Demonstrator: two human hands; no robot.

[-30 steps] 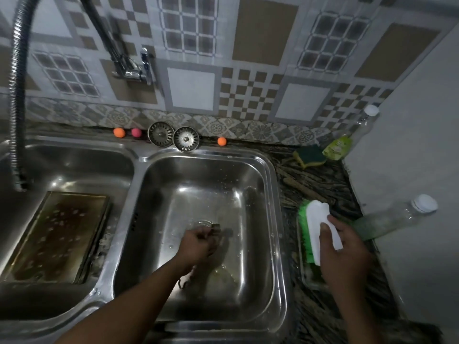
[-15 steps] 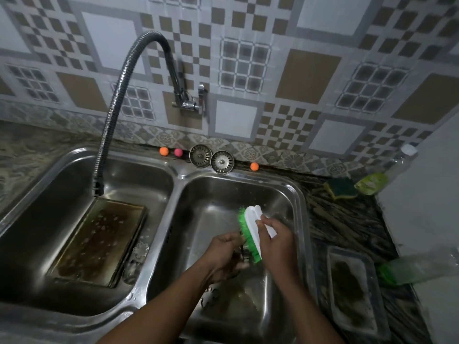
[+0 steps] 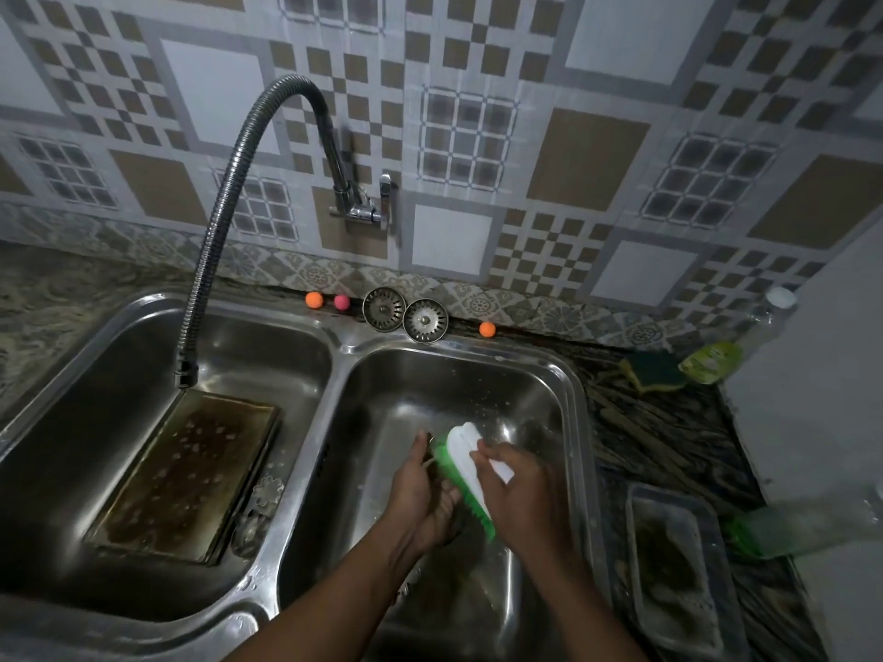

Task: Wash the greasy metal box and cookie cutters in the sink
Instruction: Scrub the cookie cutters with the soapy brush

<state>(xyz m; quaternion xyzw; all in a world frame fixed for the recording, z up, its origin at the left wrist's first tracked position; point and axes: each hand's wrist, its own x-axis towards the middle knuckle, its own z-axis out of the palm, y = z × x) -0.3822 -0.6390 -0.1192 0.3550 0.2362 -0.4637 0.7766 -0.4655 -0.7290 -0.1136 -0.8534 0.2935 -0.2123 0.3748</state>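
Scrubbing step, over the right basin of the sink (image 3: pixel 334 355): right hand (image 3: pixel 525 499) curled round the white back of the green-bristled brush (image 3: pixel 466 458), left hand (image 3: pixel 420 494) closed on a small metal piece (image 3: pixel 430 446) pressed against the bristles (judged a cookie cutter; mostly hidden by fingers). Greasy metal box (image 3: pixel 186 475) lying untouched in the left basin under the faucet (image 3: pixel 215 222) spout, flower-shaped cutter (image 3: pixel 268 489) just beside its right edge. Next, probably: turn the piece to reach every edge, then rinse; no water seen running, so tap to be opened first.
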